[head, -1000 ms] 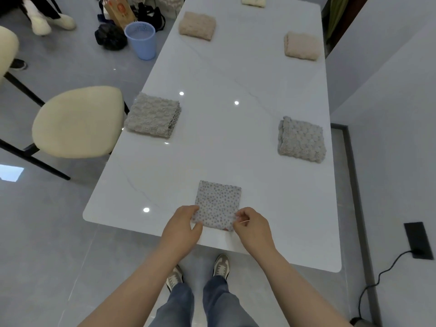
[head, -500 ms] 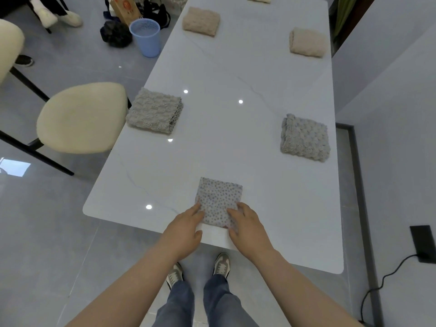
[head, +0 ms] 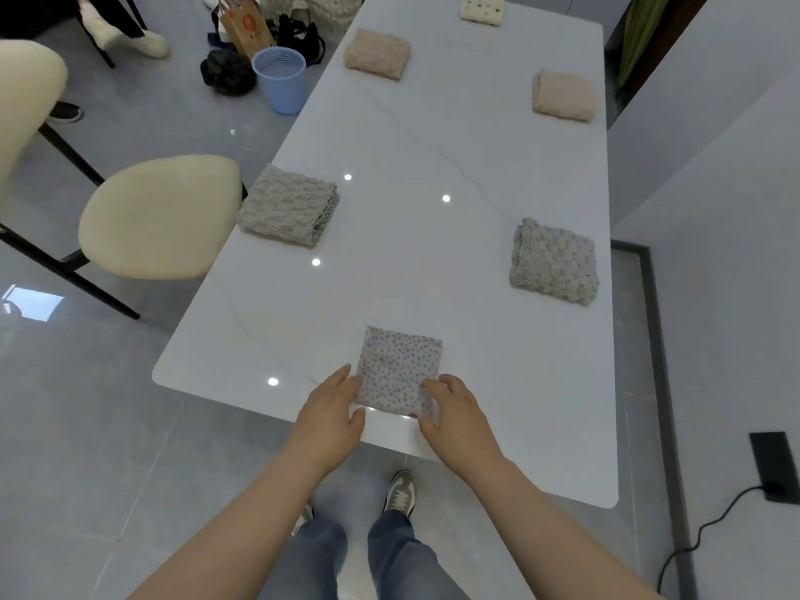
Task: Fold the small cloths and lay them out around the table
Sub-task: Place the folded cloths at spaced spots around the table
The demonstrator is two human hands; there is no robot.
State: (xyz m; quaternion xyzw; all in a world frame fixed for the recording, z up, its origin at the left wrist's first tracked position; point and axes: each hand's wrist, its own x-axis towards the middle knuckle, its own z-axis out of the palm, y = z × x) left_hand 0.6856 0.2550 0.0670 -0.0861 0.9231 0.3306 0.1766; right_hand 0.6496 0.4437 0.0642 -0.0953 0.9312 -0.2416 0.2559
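Note:
A small dotted grey cloth (head: 398, 368), folded square, lies flat near the near edge of the white table (head: 433, 262). My left hand (head: 331, 411) rests beside its lower left corner with straight fingers touching the edge. My right hand (head: 456, 411) lies with flat fingers on its lower right corner. Folded cloths lie around the table: a grey one (head: 288, 205) at the left edge, a grey one (head: 556, 262) at the right, a beige one (head: 376, 54) far left, a beige one (head: 565, 95) far right, and a cream one (head: 482, 10) at the far end.
A cream chair (head: 160, 214) stands close to the table's left side. A blue basket (head: 281, 77) and bags sit on the floor further back. A wall runs along the right. A black floor socket (head: 775, 465) with a cable lies at the right.
Both hands let go of the pinched near corners of the dotted cloth and flattened out onto its lower edge. The cloth stays in place.

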